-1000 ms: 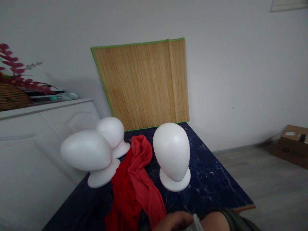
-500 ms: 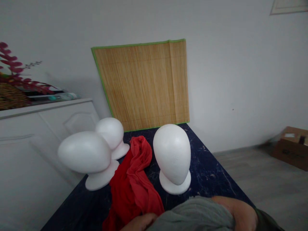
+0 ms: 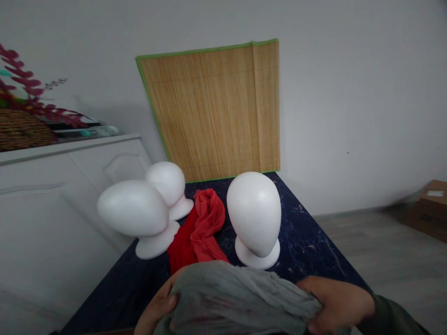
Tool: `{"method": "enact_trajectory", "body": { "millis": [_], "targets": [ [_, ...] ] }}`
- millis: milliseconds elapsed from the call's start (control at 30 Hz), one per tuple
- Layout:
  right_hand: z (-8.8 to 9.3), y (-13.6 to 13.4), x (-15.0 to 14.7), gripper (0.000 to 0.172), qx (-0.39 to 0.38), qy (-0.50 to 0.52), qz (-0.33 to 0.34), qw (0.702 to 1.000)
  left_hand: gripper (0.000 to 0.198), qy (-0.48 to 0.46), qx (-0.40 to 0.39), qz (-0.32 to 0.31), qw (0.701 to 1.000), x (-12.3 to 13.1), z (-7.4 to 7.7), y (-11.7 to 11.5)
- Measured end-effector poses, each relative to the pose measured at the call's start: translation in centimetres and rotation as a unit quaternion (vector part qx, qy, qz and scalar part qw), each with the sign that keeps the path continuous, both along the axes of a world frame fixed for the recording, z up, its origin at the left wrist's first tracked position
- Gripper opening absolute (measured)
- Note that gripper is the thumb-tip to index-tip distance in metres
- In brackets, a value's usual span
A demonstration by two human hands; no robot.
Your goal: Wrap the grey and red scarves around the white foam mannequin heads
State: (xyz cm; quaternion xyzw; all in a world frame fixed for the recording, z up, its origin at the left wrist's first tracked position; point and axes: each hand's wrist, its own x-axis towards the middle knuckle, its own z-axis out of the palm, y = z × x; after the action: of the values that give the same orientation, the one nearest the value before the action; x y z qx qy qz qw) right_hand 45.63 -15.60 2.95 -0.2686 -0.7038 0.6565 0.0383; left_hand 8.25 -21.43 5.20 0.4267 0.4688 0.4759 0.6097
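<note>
A: Progress?
B: Grey cloth [image 3: 240, 298] is in hand, partly drawn out, not laid down. The right head form [image 3: 254, 211], front-left head form [image 3: 134, 207] and back-left head form [image 3: 166, 181] stand bare. Red cloth [image 3: 208, 232] lies between them on the blue surface [image 3: 307, 246].
A: Grip?
B: Left hand [image 3: 159, 300] pinches the grey cloth's left edge, thumb on the near face; right hand [image 3: 337, 302] clasps its gathered right end. The cloth spans the two, nearer than the right head form. Whether it touches the surface, cannot tell.
</note>
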Motion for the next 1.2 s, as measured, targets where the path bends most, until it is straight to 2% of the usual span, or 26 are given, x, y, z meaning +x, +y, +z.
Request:
{"method": "enact_trajectory", "body": {
  "millis": [67,133,200,267,367,467,533,600,633,667,733,767,800,833,867,900,933,1000,1033,1067,1133,1200],
  "targets": [
    [-0.9,0.3,0.3,0.036,-0.065,0.027,-0.049,0.996,0.039,-0.02,-0.001,-0.017,1.0,0.7,0.7,0.5],
    [-1.3,0.5,0.6,0.046,-0.115,0.074,-0.105,0.985,0.034,-0.037,0.025,-0.064,0.997,1.2,1.1,1.0],
    [-1.0,0.5,0.7,0.053,-0.123,0.093,-0.152,0.976,0.037,-0.028,0.053,-0.1,0.993,1.3,1.3,1.5],
    [-0.3,0.4,0.5,0.053,-0.08,0.086,-0.183,0.976,0.035,0.021,0.06,-0.097,0.993,1.4,1.3,1.9],
    [1.2,0.1,0.1,0.049,0.013,0.08,-0.192,0.978,0.023,0.117,0.085,0.009,0.989,1.7,0.8,2.3],
    [2.4,0.1,-0.1,0.049,0.067,0.087,-0.135,0.985,0.018,0.143,0.143,0.145,0.969,2.1,0.4,2.4],
    [2.7,0.2,-0.3,0.051,0.08,0.081,-0.087,0.99,0.018,0.13,0.159,0.191,0.96,2.3,0.5,2.4],
    [2.7,0.4,-0.6,0.056,0.095,0.055,-0.073,0.991,0.018,0.137,0.162,0.197,0.957,2.5,0.7,2.4],
    [2.8,0.5,-0.8,0.054,0.109,0.038,-0.081,0.99,0.02,0.158,0.163,0.17,0.959,2.6,0.8,2.3],
    [2.8,0.6,-1.1,0.047,0.13,0.022,-0.098,0.986,0.027,0.191,0.16,0.118,0.961,2.7,0.9,2.3],
    [3.2,1.0,-1.7,0.028,0.189,0.006,-0.14,0.972,0.05,0.283,0.135,-0.037,0.949,3.0,0.8,2.0],
    [3.5,1.2,-2.0,0.022,0.221,0.009,-0.163,0.961,0.057,0.334,0.113,-0.119,0.928,3.2,0.7,1.8],
    [3.8,1.4,-2.3,0.019,0.249,0.016,-0.185,0.95,0.055,0.379,0.088,-0.184,0.903,3.3,0.4,1.6],
    [4.1,1.6,-2.6,0.018,0.27,0.024,-0.204,0.941,0.046,0.41,0.066,-0.228,0.881,3.4,0.2,1.4],
    [4.3,1.8,-2.8,0.019,0.282,0.031,-0.218,0.934,0.036,0.419,0.052,-0.251,0.871,3.5,-0.1,1.2],
    [4.5,2.1,-3.0,0.021,0.288,0.037,-0.228,0.929,0.032,0.402,0.044,-0.261,0.877,3.4,-0.3,1.0],
    [4.6,2.3,-3.2,0.023,0.289,0.043,-0.234,0.927,0.032,0.356,0.038,-0.257,0.898,3.1,-0.4,0.8],
    [4.5,2.6,-3.5,0.029,0.289,0.052,-0.234,0.927,0.034,0.188,0.021,-0.203,0.961,2.4,-0.5,0.5],
    [4.4,2.7,-3.6,0.032,0.292,0.054,-0.23,0.927,0.034,0.089,0.004,-0.162,0.983,2.1,-0.5,0.4],
    [4.3,2.8,-3.7,0.034,0.295,0.055,-0.227,0.927,0.032,-0.005,-0.018,-0.12,0.993,1.9,-0.4,0.4],
    [4.0,2.8,-4.0,0.035,0.3,0.052,-0.222,0.926,0.028,-0.144,-0.066,-0.072,0.985,2.0,-0.3,0.2],
    [4.0,2.9,-4.1,0.036,0.301,0.055,-0.236,0.922,0.034,-0.189,-0.083,-0.111,0.972,3.1,-0.3,0.0]
  ]
}}
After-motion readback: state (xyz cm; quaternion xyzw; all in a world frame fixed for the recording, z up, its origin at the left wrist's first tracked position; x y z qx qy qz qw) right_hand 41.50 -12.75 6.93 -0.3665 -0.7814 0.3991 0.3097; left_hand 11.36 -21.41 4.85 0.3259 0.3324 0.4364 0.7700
